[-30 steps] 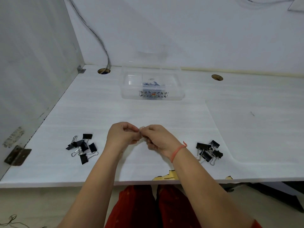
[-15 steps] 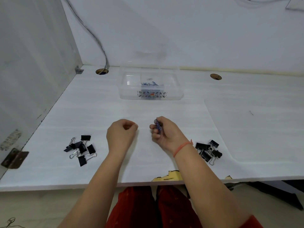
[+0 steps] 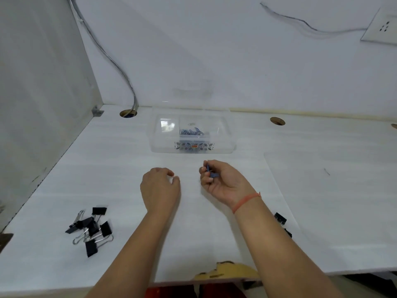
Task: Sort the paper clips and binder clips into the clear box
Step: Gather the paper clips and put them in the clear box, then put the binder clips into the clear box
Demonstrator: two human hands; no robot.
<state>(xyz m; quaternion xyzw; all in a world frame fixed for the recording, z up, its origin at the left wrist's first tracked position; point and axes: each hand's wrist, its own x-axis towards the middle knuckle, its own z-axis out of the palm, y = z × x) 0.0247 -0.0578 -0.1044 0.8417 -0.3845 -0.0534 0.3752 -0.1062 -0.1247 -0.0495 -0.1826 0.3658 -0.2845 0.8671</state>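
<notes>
In my right hand [image 3: 223,181], pinched fingers hold blue paper clips [image 3: 211,172]: light, springy, slippery; my left hand [image 3: 160,188] curls empty.

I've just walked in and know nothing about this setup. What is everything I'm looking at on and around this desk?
clear box: one, see-through with a patterned label, far middle of the desk
paper clips in the box: a small heap, blue, middle compartment; too small to count
binder clips, left pile: about six, black with silver handles, near left of the desk
binder clips, right pile: at least two showing, black, near right, mostly hidden behind the right forearm
desk: one, white
cable holes: at least two, round, along the back edge
wall socket: one, white, upper right wall
wristband: one, orange, right wrist
left hand: fingers curled, apparently empty
right hand: holding blue paper clips
</notes>
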